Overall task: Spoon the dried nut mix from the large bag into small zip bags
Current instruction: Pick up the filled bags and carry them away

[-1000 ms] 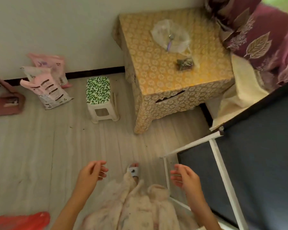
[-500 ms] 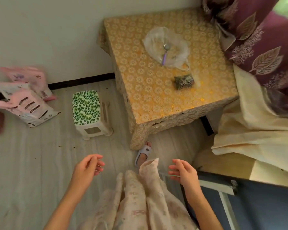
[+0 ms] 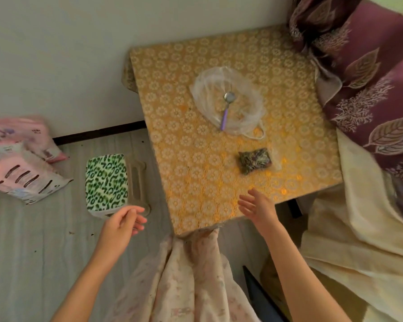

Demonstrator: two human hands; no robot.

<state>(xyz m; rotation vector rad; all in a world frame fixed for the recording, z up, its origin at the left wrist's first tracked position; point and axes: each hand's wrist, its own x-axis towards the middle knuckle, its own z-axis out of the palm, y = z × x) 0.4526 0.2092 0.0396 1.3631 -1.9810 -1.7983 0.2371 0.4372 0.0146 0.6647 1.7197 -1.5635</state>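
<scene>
Two bare hands hang empty near the table (image 3: 184, 159), which wears a yellow flowered cloth. Right hand (image 3: 257, 206) is over the near edge, fingers spread and straight; beyond it lies a small zip bag (image 3: 255, 160) of dark nut mix, and farther still the large bag (image 3: 228, 101), crumpled clear plastic with a purple-handled spoon (image 3: 226, 110) inside. Left hand (image 3: 122, 223), fingers loosely curled, hovers over the floor just short of a green-patterned stool (image 3: 106, 181). Pink packets (image 3: 21, 170) lie well to its left.

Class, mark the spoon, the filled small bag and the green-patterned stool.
spoon (image 3: 226, 112): head view, on its purple handle.
filled small bag (image 3: 254, 160): head view, on its middle.
green-patterned stool (image 3: 106, 181): head view, on its seat.
</scene>
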